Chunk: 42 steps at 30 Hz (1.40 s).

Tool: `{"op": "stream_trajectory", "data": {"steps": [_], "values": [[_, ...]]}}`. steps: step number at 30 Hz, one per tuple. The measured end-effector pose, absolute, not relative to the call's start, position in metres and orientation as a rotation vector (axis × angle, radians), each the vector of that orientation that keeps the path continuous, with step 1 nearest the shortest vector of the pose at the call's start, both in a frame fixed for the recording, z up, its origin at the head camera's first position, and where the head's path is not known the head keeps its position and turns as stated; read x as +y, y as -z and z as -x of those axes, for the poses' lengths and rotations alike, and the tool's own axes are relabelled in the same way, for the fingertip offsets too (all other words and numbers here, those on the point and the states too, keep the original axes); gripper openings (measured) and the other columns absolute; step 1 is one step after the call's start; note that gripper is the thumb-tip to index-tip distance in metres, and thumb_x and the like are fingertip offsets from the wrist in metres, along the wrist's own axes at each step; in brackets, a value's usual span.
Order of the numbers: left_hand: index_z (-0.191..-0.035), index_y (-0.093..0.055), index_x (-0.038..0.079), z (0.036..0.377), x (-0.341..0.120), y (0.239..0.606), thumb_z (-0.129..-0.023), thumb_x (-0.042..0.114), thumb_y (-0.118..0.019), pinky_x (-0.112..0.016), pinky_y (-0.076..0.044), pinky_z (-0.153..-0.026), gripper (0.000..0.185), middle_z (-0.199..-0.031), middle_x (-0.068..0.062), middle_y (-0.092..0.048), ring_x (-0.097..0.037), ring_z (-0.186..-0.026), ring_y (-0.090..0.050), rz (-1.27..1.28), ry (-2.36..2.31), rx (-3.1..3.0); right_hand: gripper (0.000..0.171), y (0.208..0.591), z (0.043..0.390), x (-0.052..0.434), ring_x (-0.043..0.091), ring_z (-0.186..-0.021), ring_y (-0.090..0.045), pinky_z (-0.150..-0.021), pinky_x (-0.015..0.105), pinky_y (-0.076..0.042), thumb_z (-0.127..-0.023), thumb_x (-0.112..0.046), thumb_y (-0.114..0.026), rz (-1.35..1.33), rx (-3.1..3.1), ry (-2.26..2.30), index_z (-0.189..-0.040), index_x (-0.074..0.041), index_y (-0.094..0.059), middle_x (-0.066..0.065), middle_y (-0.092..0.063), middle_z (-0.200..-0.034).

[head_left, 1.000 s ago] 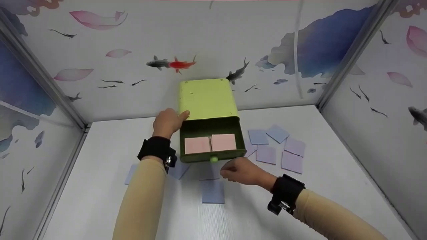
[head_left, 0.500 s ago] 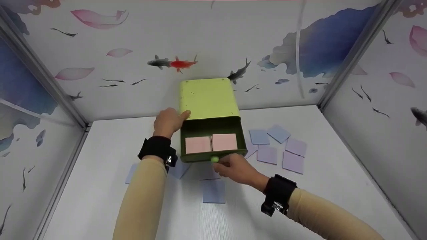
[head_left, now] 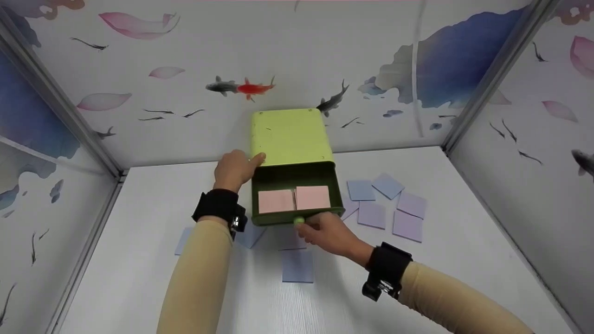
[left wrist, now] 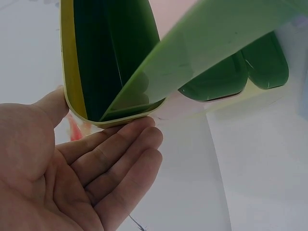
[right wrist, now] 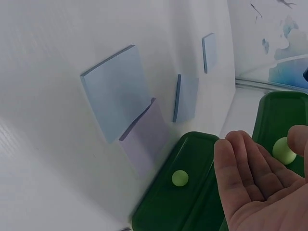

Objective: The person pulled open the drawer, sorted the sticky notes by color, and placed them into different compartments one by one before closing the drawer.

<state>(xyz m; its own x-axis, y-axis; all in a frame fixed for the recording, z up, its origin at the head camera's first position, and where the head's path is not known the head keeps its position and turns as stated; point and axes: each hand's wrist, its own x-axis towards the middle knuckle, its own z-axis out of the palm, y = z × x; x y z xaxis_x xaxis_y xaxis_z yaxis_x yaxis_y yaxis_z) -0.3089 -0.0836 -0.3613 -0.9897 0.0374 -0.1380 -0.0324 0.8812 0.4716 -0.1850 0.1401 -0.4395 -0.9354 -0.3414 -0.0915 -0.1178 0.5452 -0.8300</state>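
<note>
A lime-green drawer box (head_left: pixel 290 137) stands against the back wall with its dark green drawer (head_left: pixel 297 175) pulled out. Two pink square note pads (head_left: pixel 276 201) lie side by side inside the drawer. My left hand (head_left: pixel 233 170) holds the box's left side, thumb on the top's front corner and fingers along the side, as the left wrist view shows. My right hand (head_left: pixel 333 234) pinches the round green knob (head_left: pixel 299 221) at the drawer's front. In the right wrist view that knob (right wrist: pixel 284 150) lies beside my thumb, and a second green drawer front (right wrist: pixel 166 202) shows with its own knob.
Blue square pads (head_left: pixel 298 266) and purple ones (head_left: pixel 407 226) lie scattered on the white table (head_left: pixel 464 278), in front of the box and to its right. Some are partly hidden under the drawer and behind my left arm. Printed wall panels (head_left: pixel 297 46) enclose the back and sides.
My right hand has moved left from beside the drawer front to the knob and taken hold of it. The left hand and the drawer stay in place.
</note>
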Motion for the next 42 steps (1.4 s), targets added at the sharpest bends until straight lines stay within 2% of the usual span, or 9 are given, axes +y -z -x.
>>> {"op": "stream_trajectory", "data": {"steps": [3, 7, 12, 14, 18, 20, 25, 33, 42], "values": [[-0.096, -0.067, 0.000, 0.309, -0.084, 0.361, -0.097, 0.058, -0.045, -0.033, -0.045, -0.067, 0.061, -0.093, -0.014, -0.065, -0.024, -0.081, -0.059, 0.000, -0.733, 2.909, 0.030, 0.437, 0.185, 0.139, 0.011, -0.074, -0.064, -0.065, 0.027, -0.052, -0.097, -0.033, -0.058, 0.378, 2.572, 1.327, -0.092, -0.007, -0.074, 0.004, -0.072, -0.085], [-0.090, -0.065, 0.003, 0.310, -0.085, 0.360, -0.097, 0.057, -0.045, -0.032, -0.045, -0.066, 0.058, -0.085, -0.009, -0.059, -0.022, -0.077, -0.057, -0.004, -0.723, 2.914, 0.028, 0.438, 0.184, 0.135, 0.009, -0.068, -0.060, -0.057, 0.025, -0.046, -0.097, -0.033, -0.058, 0.370, 2.644, 1.326, -0.084, -0.014, -0.073, 0.002, -0.071, -0.078], [-0.080, -0.061, 0.006, 0.310, -0.086, 0.360, -0.098, 0.056, -0.045, -0.032, -0.044, -0.063, 0.056, -0.077, -0.006, -0.053, -0.021, -0.073, -0.054, 0.001, -0.714, 2.917, 0.028, 0.440, 0.183, 0.130, 0.007, -0.066, -0.057, -0.057, 0.024, -0.046, -0.098, -0.035, -0.058, 0.347, 2.708, 1.361, -0.081, -0.016, -0.072, -0.003, -0.068, -0.073], [-0.084, -0.064, 0.005, 0.310, -0.086, 0.360, -0.098, 0.057, -0.045, -0.032, -0.045, -0.065, 0.057, -0.081, -0.007, -0.057, -0.022, -0.075, -0.057, 0.010, -0.721, 2.910, 0.029, 0.440, 0.183, 0.129, 0.007, -0.065, -0.056, -0.057, 0.024, -0.045, -0.097, -0.035, -0.058, 0.339, 2.731, 1.369, -0.080, -0.017, -0.072, -0.004, -0.066, -0.072], [-0.099, -0.067, 0.000, 0.310, -0.087, 0.361, -0.097, 0.056, -0.045, -0.036, -0.049, -0.072, 0.061, -0.099, -0.015, -0.067, -0.026, -0.087, -0.063, 0.025, -0.746, 2.900, 0.031, 0.437, 0.187, 0.128, 0.008, -0.062, -0.052, -0.054, 0.024, -0.040, -0.097, -0.036, -0.057, 0.342, 2.791, 1.353, -0.075, -0.018, -0.070, -0.006, -0.064, -0.069], [-0.101, -0.068, -0.001, 0.310, -0.086, 0.361, -0.097, 0.056, -0.046, -0.036, -0.049, -0.074, 0.061, -0.103, -0.016, -0.068, -0.027, -0.089, -0.063, 0.031, -0.756, 2.902, 0.032, 0.435, 0.189, 0.128, 0.008, -0.062, -0.053, -0.054, 0.024, -0.040, -0.097, -0.037, -0.058, 0.345, 2.806, 1.346, -0.074, -0.018, -0.070, -0.007, -0.064, -0.069], [-0.089, -0.066, 0.004, 0.309, -0.085, 0.362, -0.097, 0.056, -0.047, -0.035, -0.047, -0.070, 0.056, -0.096, -0.013, -0.066, -0.023, -0.082, -0.059, 0.045, -0.765, 2.900, 0.033, 0.435, 0.194, 0.128, 0.009, -0.063, -0.054, -0.055, 0.025, -0.042, -0.097, -0.037, -0.058, 0.338, 2.796, 1.367, -0.074, -0.017, -0.070, -0.006, -0.065, -0.069], [-0.085, -0.063, 0.007, 0.309, -0.083, 0.360, -0.097, 0.057, -0.046, -0.039, -0.051, -0.075, 0.054, -0.102, -0.015, -0.068, -0.030, -0.092, -0.066, 0.050, -0.766, 2.874, 0.033, 0.433, 0.207, 0.127, 0.010, -0.062, -0.056, -0.056, 0.026, -0.041, -0.097, -0.036, -0.058, 0.327, 2.827, 1.420, -0.072, -0.017, -0.070, -0.004, -0.066, -0.069], [-0.104, -0.068, 0.001, 0.310, -0.084, 0.361, -0.097, 0.059, -0.045, -0.041, -0.051, -0.079, 0.062, -0.110, -0.017, -0.068, -0.031, -0.095, -0.065, 0.032, -0.743, 2.883, 0.035, 0.428, 0.225, 0.124, 0.009, -0.062, -0.054, -0.058, 0.027, -0.041, -0.096, -0.037, -0.058, 0.238, 2.806, 1.430, -0.071, -0.016, -0.071, -0.003, -0.067, -0.069]]}}
